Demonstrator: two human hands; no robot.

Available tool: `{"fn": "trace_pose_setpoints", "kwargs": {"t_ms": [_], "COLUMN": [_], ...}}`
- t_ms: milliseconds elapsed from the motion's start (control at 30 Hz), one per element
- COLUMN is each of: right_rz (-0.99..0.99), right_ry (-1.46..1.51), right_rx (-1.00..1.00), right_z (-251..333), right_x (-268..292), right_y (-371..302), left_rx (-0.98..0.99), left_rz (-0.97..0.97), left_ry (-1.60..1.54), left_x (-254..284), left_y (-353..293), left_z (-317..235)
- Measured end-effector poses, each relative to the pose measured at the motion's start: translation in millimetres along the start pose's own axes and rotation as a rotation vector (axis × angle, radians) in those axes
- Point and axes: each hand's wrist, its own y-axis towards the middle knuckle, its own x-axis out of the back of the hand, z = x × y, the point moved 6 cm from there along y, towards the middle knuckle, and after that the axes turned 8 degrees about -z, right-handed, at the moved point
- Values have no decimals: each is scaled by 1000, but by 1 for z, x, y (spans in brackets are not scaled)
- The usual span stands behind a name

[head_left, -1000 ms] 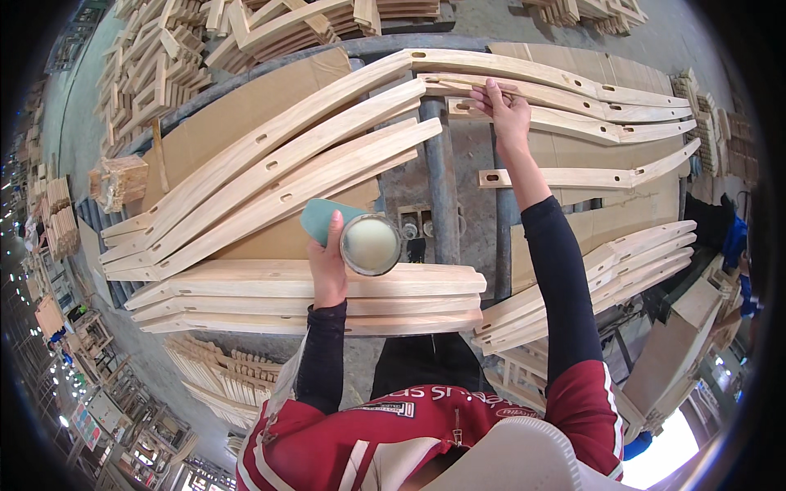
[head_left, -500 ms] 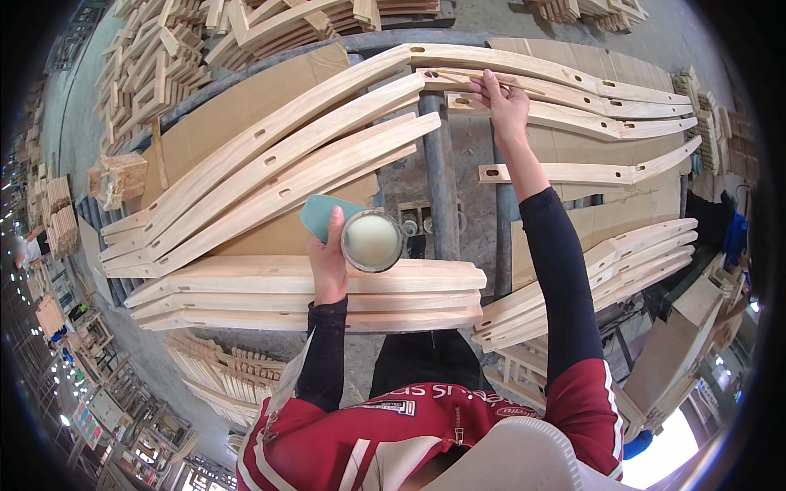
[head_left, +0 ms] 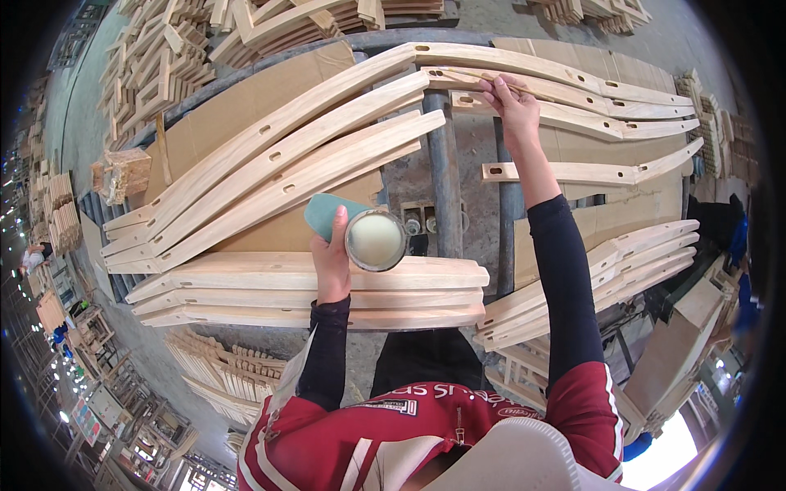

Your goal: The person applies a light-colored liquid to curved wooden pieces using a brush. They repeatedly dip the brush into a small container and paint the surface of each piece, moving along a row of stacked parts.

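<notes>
Well, stick [head_left: 468, 75] between right fingers [head_left: 503, 90]

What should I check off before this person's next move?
1. Container of pale liquid held in the left grip, mouth toward the camera: ok.
2. Teal flat piece held beside it by the same grip: ok.
3. Thin stick pinched in the right grip, over the slotted wooden piece: ok.
4. Stick's tip inside a slot: cannot tell, too small.
5. Front wooden stack free of drips: cannot tell at this scale.
</notes>
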Motion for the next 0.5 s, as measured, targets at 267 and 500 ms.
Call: {"fn": "trace_pose_setpoints", "kwargs": {"t_ms": [267,500], "right_rz": [-26,-27], "right_ry": [-66,23], "right_rx": [-199,-65], "right_z": [-13,0], "right_x": [11,32], "right_y": [5,-4], "left_rx": [3,-22], "left_rz": [-2,0], "left_ry": [4,20], "left_x": [-1,-7], "left_y": [-1,-4], "left_z": [-2,-8]}}
